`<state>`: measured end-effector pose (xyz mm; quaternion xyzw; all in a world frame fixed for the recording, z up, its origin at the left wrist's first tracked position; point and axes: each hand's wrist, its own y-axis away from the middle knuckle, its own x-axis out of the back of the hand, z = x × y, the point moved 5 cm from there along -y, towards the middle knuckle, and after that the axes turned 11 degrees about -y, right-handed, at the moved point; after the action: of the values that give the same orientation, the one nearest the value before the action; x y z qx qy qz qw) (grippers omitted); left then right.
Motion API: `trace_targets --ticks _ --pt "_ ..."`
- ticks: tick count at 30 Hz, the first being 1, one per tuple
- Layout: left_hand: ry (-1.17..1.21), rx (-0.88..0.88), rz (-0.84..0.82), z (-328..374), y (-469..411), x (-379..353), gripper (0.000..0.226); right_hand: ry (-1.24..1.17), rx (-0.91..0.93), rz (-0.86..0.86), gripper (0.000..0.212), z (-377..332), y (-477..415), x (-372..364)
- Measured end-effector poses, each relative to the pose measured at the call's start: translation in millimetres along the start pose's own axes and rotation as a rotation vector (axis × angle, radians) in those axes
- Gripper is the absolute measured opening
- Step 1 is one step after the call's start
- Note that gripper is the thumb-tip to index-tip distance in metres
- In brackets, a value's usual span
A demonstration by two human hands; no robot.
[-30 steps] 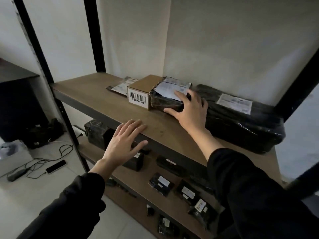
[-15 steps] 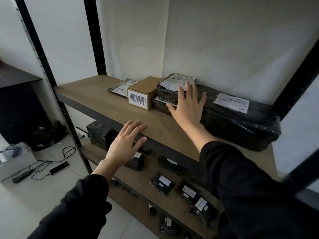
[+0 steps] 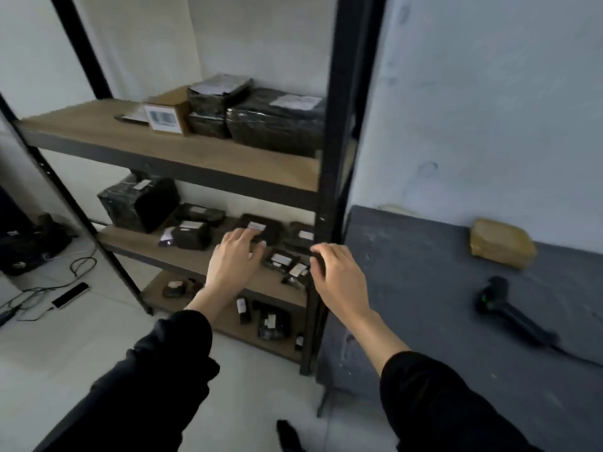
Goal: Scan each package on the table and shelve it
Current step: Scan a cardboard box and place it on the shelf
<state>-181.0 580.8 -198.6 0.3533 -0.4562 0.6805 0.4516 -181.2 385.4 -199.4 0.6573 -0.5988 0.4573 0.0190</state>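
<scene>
A brown wrapped package lies at the back of the dark grey table on the right. A black handheld scanner with a green light lies nearer on the same table. On the upper shelf board a black-wrapped package sits stacked on another, between a cardboard box and a long black package. My left hand and my right hand hover empty in mid-air in front of the rack, fingers loosely bent, away from all packages.
A black upright post of the rack stands between shelves and table. Lower shelves hold several small black packages. Cables and a power strip lie on the floor at the left. A white wall backs the table.
My right hand has let go of the small black package, which now stays stacked on the upper shelf. Both hands have dropped lower, and the view has swung right to show the table.
</scene>
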Motion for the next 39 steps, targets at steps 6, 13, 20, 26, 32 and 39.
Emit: trace_targets --ticks 6,13,20,26,32,39 --pt "0.068 -0.155 -0.24 122 29 -58 0.029 0.132 -0.298 0.05 0.017 105 74 104" --pt "0.286 -0.04 -0.452 248 20 -168 0.023 0.263 -0.744 0.085 0.051 262 124 198" --pt "0.4 0.129 -0.551 353 -9 -295 0.018 0.396 -0.897 -0.304 0.068 399 134 221" --pt "0.546 0.35 -0.507 415 -62 -362 0.025 0.008 -0.85 -0.046 0.033 453 114 260" --pt "0.613 0.464 -0.464 475 -121 -410 0.058 -0.1 -0.793 0.32 0.039 506 83 314" --pt "0.686 0.658 -0.573 505 -141 -442 0.081 -0.338 -0.825 0.425 0.019 537 76 328"
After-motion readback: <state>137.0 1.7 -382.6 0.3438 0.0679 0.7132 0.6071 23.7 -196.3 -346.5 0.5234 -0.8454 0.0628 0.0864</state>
